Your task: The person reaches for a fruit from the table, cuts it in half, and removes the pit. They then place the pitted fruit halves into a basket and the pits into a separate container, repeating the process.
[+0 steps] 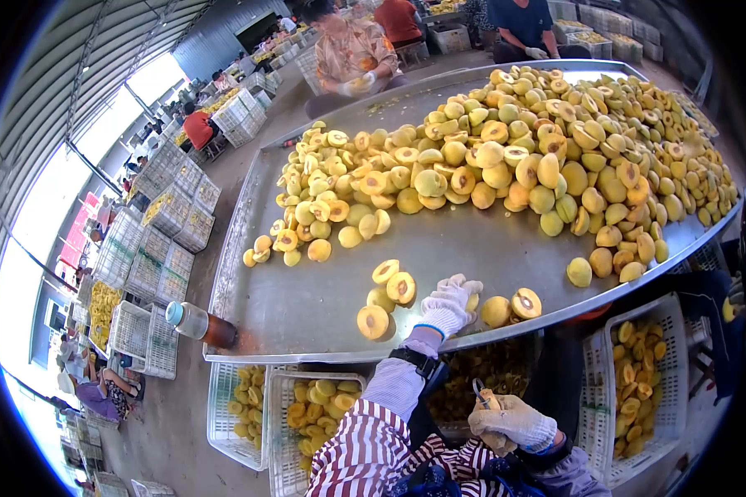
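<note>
My left hand (449,305), in a whitish knitted glove, rests near the front edge of the metal table (307,290), its fingers curled over a yellow fruit half (472,303) that shows at its right side. Two fruit pieces (525,303) lie just right of it, and several halves (401,287) lie to its left. Below the table edge, in front of my body, my right hand (514,422) is closed round a small tool (487,399) with a light handle and a curved metal end. A large pile of halved yellow fruit (489,157) covers the table's far side.
A bottle (199,324) of reddish-brown liquid lies at the table's left corner. White crates of fruit (317,406) stand below the front edge, with another crate (638,389) at the right. Across the table sits a person in a patterned top (356,58). Stacked crates (145,257) stand left.
</note>
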### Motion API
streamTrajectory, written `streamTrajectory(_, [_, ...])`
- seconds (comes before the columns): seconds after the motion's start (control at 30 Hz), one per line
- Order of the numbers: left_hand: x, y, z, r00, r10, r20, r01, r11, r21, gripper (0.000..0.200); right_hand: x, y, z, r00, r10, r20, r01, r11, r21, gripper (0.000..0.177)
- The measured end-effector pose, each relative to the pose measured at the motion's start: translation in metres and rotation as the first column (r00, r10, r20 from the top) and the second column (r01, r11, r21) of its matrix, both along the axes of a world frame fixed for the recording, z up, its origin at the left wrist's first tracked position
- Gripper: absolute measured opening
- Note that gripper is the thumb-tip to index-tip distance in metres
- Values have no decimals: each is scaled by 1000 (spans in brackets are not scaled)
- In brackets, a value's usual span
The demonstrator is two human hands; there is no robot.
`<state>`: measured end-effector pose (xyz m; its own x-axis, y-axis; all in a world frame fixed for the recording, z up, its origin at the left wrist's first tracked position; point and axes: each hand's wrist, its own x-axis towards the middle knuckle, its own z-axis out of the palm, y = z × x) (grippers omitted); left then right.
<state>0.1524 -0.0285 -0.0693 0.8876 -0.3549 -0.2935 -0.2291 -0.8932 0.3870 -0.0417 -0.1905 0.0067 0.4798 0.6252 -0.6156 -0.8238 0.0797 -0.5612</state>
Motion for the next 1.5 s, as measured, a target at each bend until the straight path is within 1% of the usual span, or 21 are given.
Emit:
streamTrajectory(0.03, [-6,3,-3,1000,26,-3,-26,999,20,60,0,1,2,999,-19,27,19,1000,-14,25])
streamTrajectory(0.07, [-12,11,-13,992,64,110,-59,997,-50,56,0,2,4,998,-39,54,40,999,-29,25])
streamTrajectory(0.1, [-15,15,-12,964,204,-173,-260,866,-427,55,-2,1,6,995,-62,77,66,997,-46,25])
streamTrajectory(0.13, [-21,21,-12,852,202,-484,-504,571,-649,55,-3,0,-3,988,-56,143,64,997,-51,25])
streamTrajectory(0.17, [-33,27,-11,667,67,-742,-738,190,-647,55,-4,1,-7,980,-88,181,101,993,-63,24])
streamTrajectory(0.2, [-48,32,-8,711,-122,-692,-699,-14,-715,55,-2,2,-2,979,-107,175,123,989,-84,23])
streamTrajectory(0.23, [-67,35,4,751,-284,-596,-657,-234,-716,55,1,5,5,978,-126,167,145,984,-107,23])
streamTrajectory(0.3, [-92,29,25,736,-346,-582,-676,-335,-656,62,2,10,7,970,-153,188,174,980,-99,20])
streamTrajectory(0.43, [-125,20,40,758,-242,-605,-650,-349,-675,62,3,19,19,960,-124,251,182,957,-225,22])
streamTrajectory(0.6, [-152,13,64,762,-140,-632,-640,-310,-703,61,-10,26,-2,894,-179,410,282,937,-206,31])
streamTrajectory(0.7, [-166,7,73,795,-79,-602,-594,-308,-743,61,-10,28,0,877,-122,465,295,900,-321,33])
streamTrajectory(0.8, [-175,1,76,826,-15,-563,-540,-307,-784,60,-14,30,1,823,-80,562,327,876,-354,36])
streamTrajectory(0.87, [-178,-1,76,850,18,-527,-501,-284,-817,59,-13,30,5,834,-31,551,295,869,-398,35])
streamTrajectory(0.9, [-179,-2,78,862,61,-502,-475,-244,-845,56,-13,30,7,839,-6,544,279,864,-420,35])
streamTrajectory(0.97, [-180,-4,85,885,142,-444,-422,-161,-892,51,-17,31,10,861,-68,505,266,904,-333,34])
streamTrajectory(1.07, [-177,-7,95,884,275,-378,-407,59,-911,63,-16,26,20,924,-111,367,194,961,-198,30])
streamTrajectory(1.17, [-173,-1,94,923,300,-240,-314,226,-922,55,-11,20,29,962,-101,255,131,986,-102,26])
streamTrajectory(1.27, [-167,9,97,945,244,-220,-296,342,-892,30,-12,14,22,985,-65,161,64,998,13,25])
streamTrajectory(1.37, [-165,9,103,923,200,-329,-383,380,-842,24,-16,10,16,995,-46,86,36,993,111,26])
streamTrajectory(1.43, [-162,12,104,984,179,2,-93,519,-850,22,-16,7,16,999,-25,42,18,987,159,28])
streamTrajectory(1.5, [-158,13,104,950,128,286,154,605,-781,21,-17,4,19,1000,10,-7,-8,979,202,30])
